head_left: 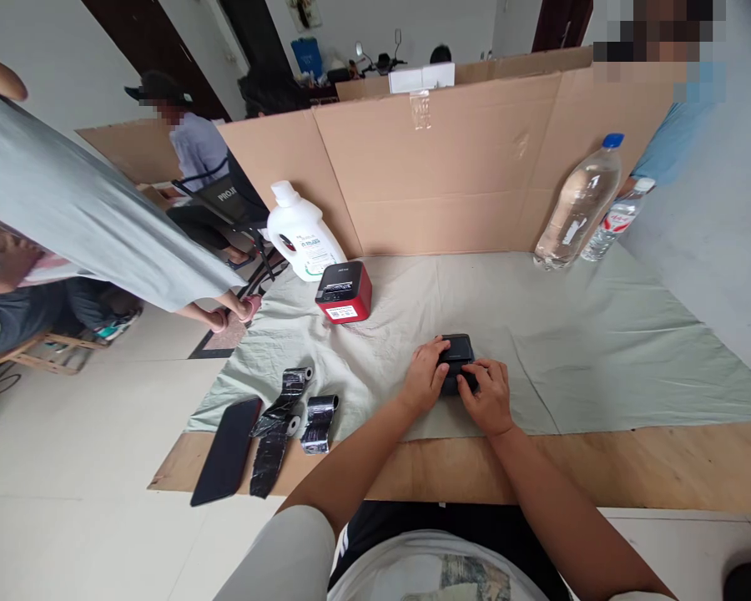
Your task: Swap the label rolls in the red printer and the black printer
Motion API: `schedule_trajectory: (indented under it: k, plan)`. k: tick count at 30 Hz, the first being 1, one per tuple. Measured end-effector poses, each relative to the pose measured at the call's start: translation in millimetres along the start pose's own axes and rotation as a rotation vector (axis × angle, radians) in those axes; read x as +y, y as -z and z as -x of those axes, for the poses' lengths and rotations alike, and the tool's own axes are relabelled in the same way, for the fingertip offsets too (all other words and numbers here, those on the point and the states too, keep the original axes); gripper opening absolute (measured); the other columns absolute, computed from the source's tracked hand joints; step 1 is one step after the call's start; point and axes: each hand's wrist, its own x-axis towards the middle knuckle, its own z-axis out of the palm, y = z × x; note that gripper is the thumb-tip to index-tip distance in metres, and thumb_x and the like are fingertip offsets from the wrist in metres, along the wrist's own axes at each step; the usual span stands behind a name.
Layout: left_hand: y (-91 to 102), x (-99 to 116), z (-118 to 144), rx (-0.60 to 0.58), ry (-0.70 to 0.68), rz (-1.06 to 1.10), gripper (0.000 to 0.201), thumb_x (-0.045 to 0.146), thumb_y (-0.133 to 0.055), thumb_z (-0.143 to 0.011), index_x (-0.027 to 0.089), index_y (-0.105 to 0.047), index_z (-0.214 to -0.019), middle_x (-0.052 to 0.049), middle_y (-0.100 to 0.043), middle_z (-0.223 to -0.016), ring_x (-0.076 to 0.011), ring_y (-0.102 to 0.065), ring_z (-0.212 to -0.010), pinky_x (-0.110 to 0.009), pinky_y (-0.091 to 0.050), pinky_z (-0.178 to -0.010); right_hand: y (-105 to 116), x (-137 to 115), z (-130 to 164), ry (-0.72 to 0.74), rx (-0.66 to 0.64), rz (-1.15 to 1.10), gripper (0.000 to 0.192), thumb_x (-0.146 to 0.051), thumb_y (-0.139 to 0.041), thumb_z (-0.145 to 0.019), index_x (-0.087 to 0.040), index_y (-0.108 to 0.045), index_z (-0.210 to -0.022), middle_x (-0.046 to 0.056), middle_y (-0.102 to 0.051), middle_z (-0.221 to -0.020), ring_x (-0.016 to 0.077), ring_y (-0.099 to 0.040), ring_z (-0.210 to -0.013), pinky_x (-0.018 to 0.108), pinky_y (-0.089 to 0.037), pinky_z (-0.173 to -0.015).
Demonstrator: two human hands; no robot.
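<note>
A small black device (pixel 456 349), which looks like a portable receipt printer, sits on the cloth in front of me between both hands. My left hand (pixel 425 373) grips its left side, with the fingers at the top edge and the thumb lower down. On the right side, my right hand (pixel 489 392) has its fingers bent against the lower front part. My fingers cover some of the body, so I cannot make out whether a lid is raised. Farther back to the left stands a red and black receipt printer (pixel 344 292) with a white label.
Paper rolls in black wrapping (pixel 319 424) and a dark phone or tablet (pixel 226 451) lie at the front left. A white detergent jug (pixel 305 234) stands behind the red printer. Two water bottles (pixel 579 209) stand back right, by a cardboard wall (pixel 438 175). Other people are nearby.
</note>
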Motion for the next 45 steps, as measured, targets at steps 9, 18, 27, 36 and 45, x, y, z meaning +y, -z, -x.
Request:
schedule_trajectory:
  k: [9,18,27,36,45]
  plan:
    - [-14.2,6.4,14.2,-0.028,-0.002,-0.269,0.042,0.035,-0.033,-0.098,0.015,-0.053,-0.129,-0.013,-0.052,-0.140,-0.0242,-0.035,-0.141,-0.047,-0.028,-0.114,-3.9,0.2,0.8,0.002,-0.098,0.075,0.048,-0.037,-0.056,-0.085,-0.017,-0.052,-0.129,0.013,-0.059,-0.125,0.0277,-0.049,-0.116,0.049,-0.041,-0.100]
    - [-17.4,-2.6,17.0,0.039,-0.010,-0.121,0.043,0.037,-0.030,-0.098,0.016,-0.053,-0.127,-0.013,-0.054,-0.137,-0.0252,-0.040,-0.137,-0.047,-0.034,-0.110,-0.4,-6.8,0.5,-0.042,-0.191,0.185,0.051,-0.043,-0.058,-0.082,-0.015,-0.054,-0.125,0.015,-0.060,-0.122,0.0289,-0.052,-0.112,0.046,-0.041,-0.092]
    - [-21.6,-28.2,26.9,0.296,0.368,0.194,0.052,0.046,-0.016,-0.099,0.015,-0.039,-0.134,-0.017,-0.049,-0.137,-0.0225,-0.044,-0.132,-0.046,-0.034,-0.113,-30.1,-33.6,0.8,-0.206,-0.118,0.314,0.091,-0.062,-0.068,-0.069,-0.017,-0.038,-0.141,0.028,-0.047,-0.127,0.0383,-0.053,-0.104,0.051,-0.044,-0.077]
    - [-23.7,-7.5,28.6,-0.338,0.091,-0.326,0.055,0.048,-0.042,-0.092,0.028,-0.040,-0.143,-0.008,-0.036,-0.153,-0.0306,-0.022,-0.146,-0.060,-0.012,-0.117,-8.7,61.3,-61.9,-0.279,-0.156,0.377,0.085,-0.047,-0.069,-0.066,-0.014,-0.041,-0.139,0.020,-0.057,-0.110,0.0324,-0.056,-0.097,0.046,-0.045,-0.080]
    - [-20.1,-5.3,25.0,-0.462,0.085,-0.423,0.060,0.050,-0.041,-0.092,0.029,-0.033,-0.148,-0.003,-0.024,-0.159,-0.0307,-0.015,-0.148,-0.059,-0.010,-0.117,37.6,208.2,-157.8,-0.807,-0.147,0.489,0.089,-0.046,-0.067,-0.068,-0.010,-0.034,-0.142,0.026,-0.045,-0.130,0.0415,-0.046,-0.119,0.054,-0.037,-0.096]
